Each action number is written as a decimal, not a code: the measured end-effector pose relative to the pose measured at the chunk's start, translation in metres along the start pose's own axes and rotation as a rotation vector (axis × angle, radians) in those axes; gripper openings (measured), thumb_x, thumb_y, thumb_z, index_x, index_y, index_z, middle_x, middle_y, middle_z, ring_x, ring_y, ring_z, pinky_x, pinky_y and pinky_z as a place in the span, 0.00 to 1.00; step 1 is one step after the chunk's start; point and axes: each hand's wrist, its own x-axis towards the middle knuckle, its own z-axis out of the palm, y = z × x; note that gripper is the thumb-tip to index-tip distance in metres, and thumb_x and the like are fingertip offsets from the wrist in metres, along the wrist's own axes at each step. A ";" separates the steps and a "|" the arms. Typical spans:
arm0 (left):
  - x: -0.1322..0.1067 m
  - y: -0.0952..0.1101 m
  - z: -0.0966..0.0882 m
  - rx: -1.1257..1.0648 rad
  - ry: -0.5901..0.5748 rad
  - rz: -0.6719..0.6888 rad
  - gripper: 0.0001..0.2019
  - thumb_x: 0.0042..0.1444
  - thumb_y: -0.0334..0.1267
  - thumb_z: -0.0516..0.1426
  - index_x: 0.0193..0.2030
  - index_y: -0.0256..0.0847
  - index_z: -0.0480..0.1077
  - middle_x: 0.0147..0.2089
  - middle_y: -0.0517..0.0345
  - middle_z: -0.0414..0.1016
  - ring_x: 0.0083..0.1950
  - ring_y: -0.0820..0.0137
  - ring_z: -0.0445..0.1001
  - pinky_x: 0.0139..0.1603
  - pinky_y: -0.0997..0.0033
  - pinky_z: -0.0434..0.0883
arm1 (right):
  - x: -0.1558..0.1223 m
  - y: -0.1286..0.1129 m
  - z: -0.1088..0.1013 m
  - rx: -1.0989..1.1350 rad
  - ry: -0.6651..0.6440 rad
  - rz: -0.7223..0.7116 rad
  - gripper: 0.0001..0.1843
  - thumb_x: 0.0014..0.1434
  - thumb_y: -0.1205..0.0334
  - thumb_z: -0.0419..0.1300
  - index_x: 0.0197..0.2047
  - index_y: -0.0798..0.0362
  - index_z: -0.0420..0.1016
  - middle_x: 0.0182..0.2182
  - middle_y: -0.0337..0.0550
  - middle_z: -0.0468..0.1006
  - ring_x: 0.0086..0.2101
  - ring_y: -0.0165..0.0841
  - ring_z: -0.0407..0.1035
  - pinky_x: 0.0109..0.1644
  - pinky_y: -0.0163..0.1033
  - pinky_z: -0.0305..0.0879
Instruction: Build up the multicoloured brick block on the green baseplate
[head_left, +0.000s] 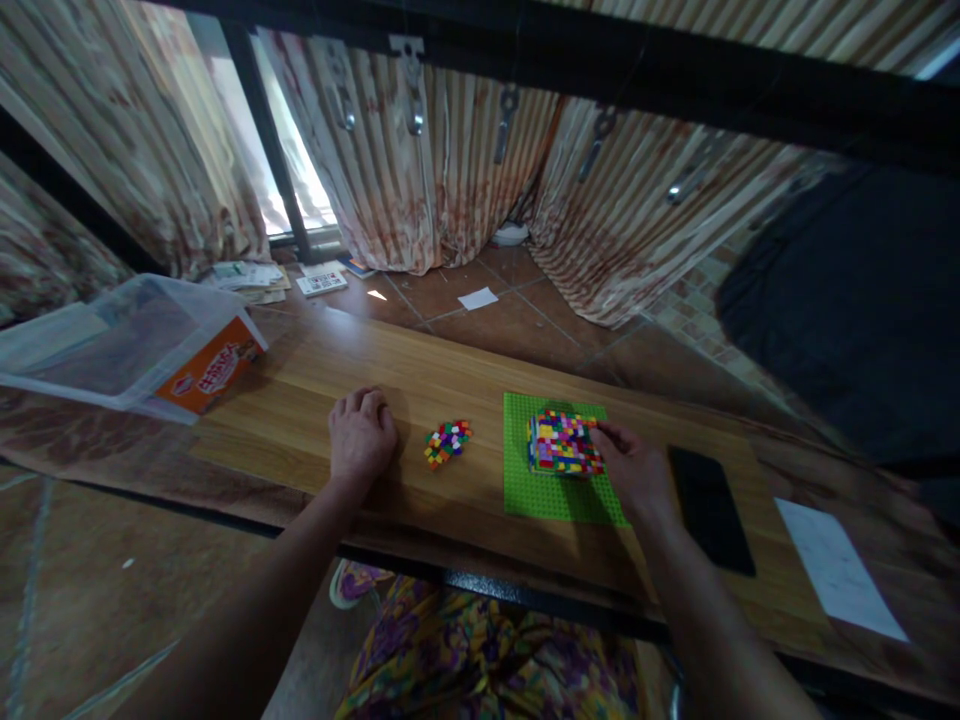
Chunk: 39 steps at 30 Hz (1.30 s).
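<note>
A green baseplate (551, 495) lies on a wooden table (300, 410). On it stands a multicoloured block of small bricks (562, 440). My right hand (637, 470) touches the block's right side, fingers curled against it. A small heap of loose coloured bricks (448, 442) lies left of the plate. My left hand (361, 432) rests on the table left of that heap, fingers curled into a loose fist, with nothing visible in it.
A black phone (709, 508) lies right of my right hand, a white sheet (836, 570) further right. A clear plastic box with an orange label (150, 345) sits at the table's far left. Papers lie on the tiled floor beyond, by the curtains.
</note>
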 end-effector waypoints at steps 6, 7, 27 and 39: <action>-0.001 0.000 0.000 0.006 -0.007 0.001 0.14 0.59 0.38 0.49 0.47 0.39 0.73 0.52 0.45 0.73 0.53 0.54 0.68 0.55 0.53 0.64 | -0.006 -0.004 0.001 -0.106 0.029 -0.003 0.23 0.51 0.49 0.61 0.42 0.58 0.80 0.35 0.51 0.83 0.35 0.41 0.77 0.40 0.44 0.72; 0.000 0.000 0.000 0.009 -0.010 0.000 0.14 0.60 0.38 0.49 0.46 0.39 0.73 0.53 0.45 0.73 0.53 0.54 0.68 0.55 0.53 0.64 | -0.006 -0.004 0.002 -0.108 0.033 -0.005 0.22 0.52 0.49 0.60 0.42 0.58 0.80 0.35 0.51 0.83 0.35 0.41 0.77 0.40 0.44 0.72; -0.002 0.001 -0.001 -0.007 -0.015 0.000 0.14 0.60 0.37 0.49 0.47 0.39 0.72 0.52 0.45 0.73 0.53 0.54 0.68 0.55 0.52 0.64 | -0.088 -0.072 0.069 -0.191 -0.260 -0.580 0.16 0.63 0.67 0.49 0.46 0.49 0.77 0.42 0.47 0.80 0.45 0.38 0.73 0.53 0.46 0.67; -0.002 0.002 -0.002 -0.021 -0.008 -0.003 0.12 0.60 0.35 0.50 0.45 0.40 0.72 0.52 0.47 0.73 0.53 0.55 0.68 0.55 0.53 0.64 | -0.063 -0.053 0.133 -0.264 -0.309 -0.532 0.15 0.58 0.72 0.53 0.42 0.49 0.78 0.38 0.44 0.79 0.42 0.37 0.71 0.50 0.43 0.67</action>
